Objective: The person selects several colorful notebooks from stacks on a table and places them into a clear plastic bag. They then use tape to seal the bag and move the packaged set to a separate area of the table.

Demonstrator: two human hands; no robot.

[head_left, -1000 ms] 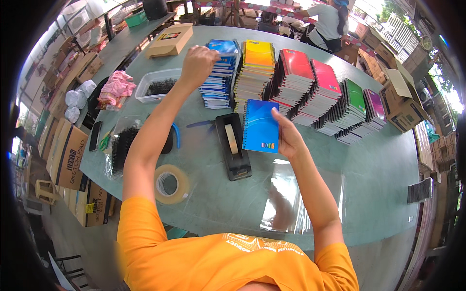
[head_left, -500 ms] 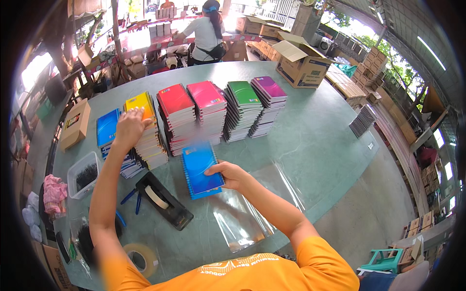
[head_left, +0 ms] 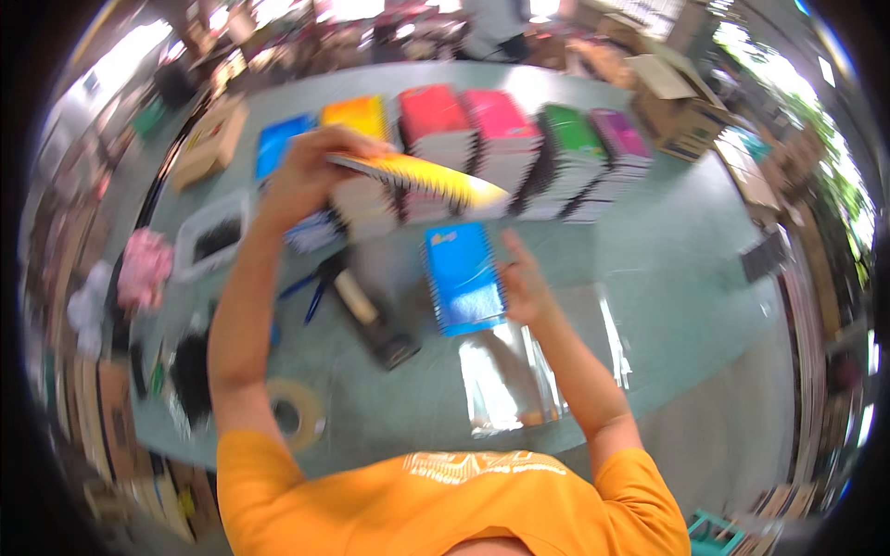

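Head view: a person in an orange shirt works at a pale green table [head_left: 686,269]; the picture is motion-blurred.
Left hand: the left hand [head_left: 306,176], upper centre-left of the frame, is clenched around one end of a yellow spiral notebook [head_left: 422,178], which it holds lifted and tilted above the stacks.
Right hand: the right hand [head_left: 521,283], at frame centre, rests with fingers spread against the right edge of a blue spiral notebook [head_left: 464,276]; it touches the cover rather than gripping it.
Blue notebook: lies flat on the table at centre, just above a clear plastic sleeve [head_left: 519,371].
Stacks: a row of notebook stacks runs across the upper frame, blue [head_left: 278,139], yellow [head_left: 357,116], red [head_left: 431,116], pink [head_left: 501,116], green [head_left: 570,130] and purple [head_left: 619,134].
Tape dispenser: a black tape dispenser [head_left: 371,315] sits left of the blue notebook.
Tape roll: a roll of clear tape [head_left: 295,412] lies lower left, near the table edge.
Tray: a clear plastic tray [head_left: 211,241] stands at left, beside a pink bundle [head_left: 144,269].
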